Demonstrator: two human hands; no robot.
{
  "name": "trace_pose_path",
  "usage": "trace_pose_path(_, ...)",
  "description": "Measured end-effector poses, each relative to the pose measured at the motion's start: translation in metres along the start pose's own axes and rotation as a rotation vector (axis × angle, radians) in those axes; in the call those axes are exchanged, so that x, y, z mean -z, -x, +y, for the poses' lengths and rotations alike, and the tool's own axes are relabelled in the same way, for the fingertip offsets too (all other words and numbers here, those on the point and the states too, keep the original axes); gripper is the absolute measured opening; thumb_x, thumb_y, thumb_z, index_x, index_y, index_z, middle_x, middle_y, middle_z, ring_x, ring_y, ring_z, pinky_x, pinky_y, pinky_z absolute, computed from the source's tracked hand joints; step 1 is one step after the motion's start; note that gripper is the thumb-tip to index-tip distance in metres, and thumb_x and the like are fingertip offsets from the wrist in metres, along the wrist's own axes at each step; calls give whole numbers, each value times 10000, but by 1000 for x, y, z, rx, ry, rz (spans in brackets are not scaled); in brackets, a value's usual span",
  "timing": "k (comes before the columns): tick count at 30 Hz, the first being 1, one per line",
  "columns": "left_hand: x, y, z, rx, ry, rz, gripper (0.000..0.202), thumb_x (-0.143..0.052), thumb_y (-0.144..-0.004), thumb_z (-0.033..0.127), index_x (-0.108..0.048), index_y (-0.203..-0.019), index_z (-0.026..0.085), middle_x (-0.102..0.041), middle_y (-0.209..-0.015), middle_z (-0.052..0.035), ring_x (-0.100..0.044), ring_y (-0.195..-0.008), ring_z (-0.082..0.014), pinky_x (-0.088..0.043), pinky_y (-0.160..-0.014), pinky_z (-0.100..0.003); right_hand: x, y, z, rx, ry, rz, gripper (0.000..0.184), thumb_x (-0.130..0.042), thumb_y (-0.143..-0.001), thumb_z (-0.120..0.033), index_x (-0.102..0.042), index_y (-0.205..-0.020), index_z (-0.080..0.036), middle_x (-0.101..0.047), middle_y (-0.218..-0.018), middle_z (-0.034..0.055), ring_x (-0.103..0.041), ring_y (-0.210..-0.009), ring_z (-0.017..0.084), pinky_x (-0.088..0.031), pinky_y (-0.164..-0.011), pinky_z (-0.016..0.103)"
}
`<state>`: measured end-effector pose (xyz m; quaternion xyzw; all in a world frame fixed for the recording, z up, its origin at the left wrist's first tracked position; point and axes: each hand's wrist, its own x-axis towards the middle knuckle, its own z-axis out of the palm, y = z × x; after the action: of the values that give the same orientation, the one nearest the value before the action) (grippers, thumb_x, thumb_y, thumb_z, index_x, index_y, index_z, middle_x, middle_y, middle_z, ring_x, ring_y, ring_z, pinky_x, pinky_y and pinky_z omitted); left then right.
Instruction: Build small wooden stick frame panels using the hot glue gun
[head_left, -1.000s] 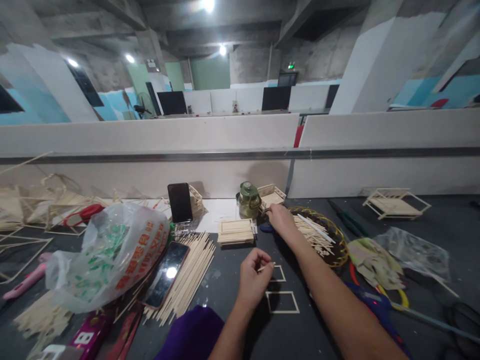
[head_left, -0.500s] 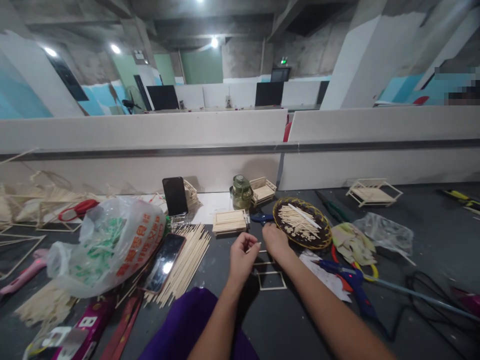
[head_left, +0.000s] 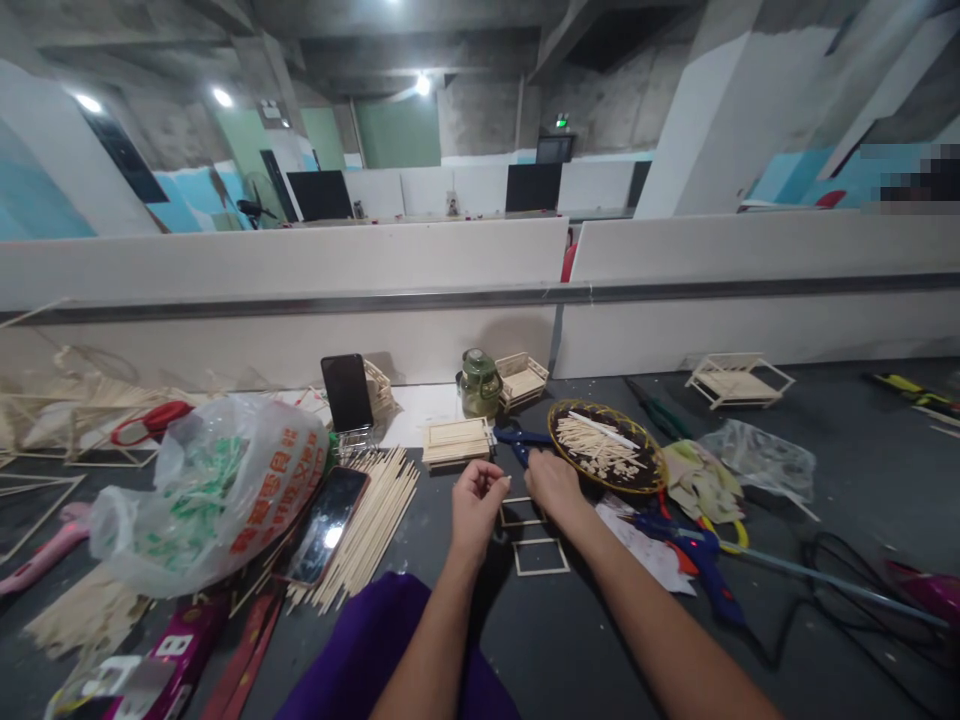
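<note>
My left hand point(head_left: 472, 502) is curled in a pinch, holding a short thin wooden stick above the dark table. My right hand point(head_left: 551, 484) is closed just to its right, fingers down over a small square stick frame point(head_left: 514, 513); what it grips is hidden. A second square frame point(head_left: 541, 557) lies flat just below the hands. A round wicker tray point(head_left: 646, 482) with several short cut sticks sits right of my right hand. Blue scissors point(head_left: 519, 439) lie just beyond the hands.
A stack of flat stick panels point(head_left: 456, 441), a green jar point(head_left: 480, 383) and small stick models stand near the partition. Long sticks point(head_left: 373, 528), two phones and a plastic bag point(head_left: 210, 490) crowd the left. A blue glue gun point(head_left: 697, 560) and cables lie right.
My right hand drew back from the wicker tray to beside my left hand over the square frames. The left hand kept its pinch on the stick. The camera tilted slightly.
</note>
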<state>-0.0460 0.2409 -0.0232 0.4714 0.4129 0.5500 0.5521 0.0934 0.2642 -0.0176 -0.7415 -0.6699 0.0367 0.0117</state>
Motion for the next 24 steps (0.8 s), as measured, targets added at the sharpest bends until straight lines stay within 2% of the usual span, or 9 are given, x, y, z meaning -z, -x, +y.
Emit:
trace_pose_path(3, 0, 0, 0, 12, 12, 7, 196, -709, -722, 283, -582, -810, 162, -582, -680, 23, -536, -641, -100, -406, -642, -211, 1, -3, -2, 0, -39, 23, 253, -507, -929, -193, -621, -1124, -80, -655, -1117, 222, -669, -1045, 279, -500, -842, 327)
trace_pose_path(7, 0, -1, 1, 12, 27, 4, 194, -715, -715, 276, -587, -803, 161, -588, -674, 22, -535, -637, -100, -403, -637, -210, -6, -15, -3, -11, -120, -11, 271, -609, -878, -221, -634, -1103, -72, -669, -1083, 214, -678, -1009, 285, -495, -831, 323)
trace_pose_path(12, 1, -1, 0, 8, 44, 14, 192, -722, -720, 272, -588, -802, 162, -592, -670, 19, -539, -640, -104, -403, -639, -211, -13, -25, -1, -78, -287, 21, 231, -508, -904, -154, -637, -1084, -86, -660, -1114, 210, -672, -1002, 252, -464, -831, 295)
trace_pose_path(16, 2, -1, 0, 4, 44, 16, 185, -722, -727, 270, -590, -802, 164, -595, -676, 16, -542, -650, -106, -407, -648, -214, -9, -22, 1, -116, -483, 81, 236, -516, -864, -146, -649, -1051, -96, -682, -1041, 182, -653, -999, 247, -443, -826, 285)
trace_pose_path(20, 3, 0, 4, -18, 51, 31, 190, -731, -725, 278, -597, -794, 162, -591, -688, 15, -546, -657, -107, -414, -655, -218, 0, -12, 8, -119, -744, 140, 238, -549, -822, -232, -661, -1001, -122, -672, -814, 84, -651, -794, 208, -461, -715, 282)
trace_pose_path(24, 4, -1, 8, -51, 65, 58, 193, -737, -730, 288, -601, -784, 162, -599, -698, 6, -549, -673, -111, -420, -655, -217, 19, 9, 13, -106, -1036, 146, 394, -540, -830, -422, -612, -1092, -138, -569, -643, -25, -558, -534, 137, -422, -485, 234)
